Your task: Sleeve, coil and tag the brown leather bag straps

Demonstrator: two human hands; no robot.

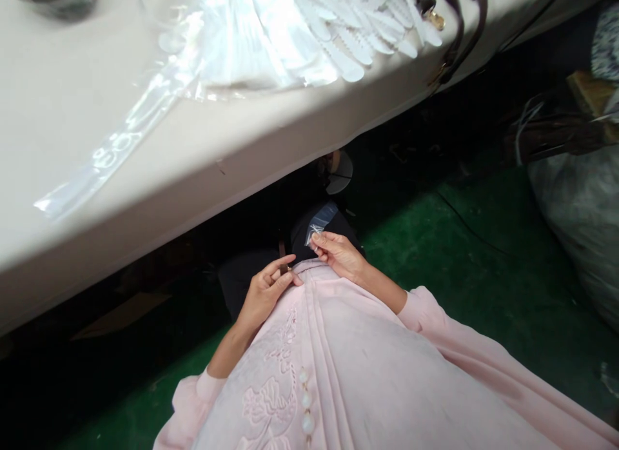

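Note:
My left hand is in front of my waist, closed on a small dark brown piece between thumb and fingers. Most of that piece is hidden, so its kind cannot be made out. Just to the right, my right hand pinches a narrow clear plastic sleeve. The sleeve's crumpled lower end is at the fingertips, and its flat end points up and away over my dark-clothed lap. A small gap separates the two hands.
A table with a pale cover runs across ahead. On it lie a pile of clear plastic sleeves, a single long sleeve and brown straps. A large greyish sack stands on the green floor at right.

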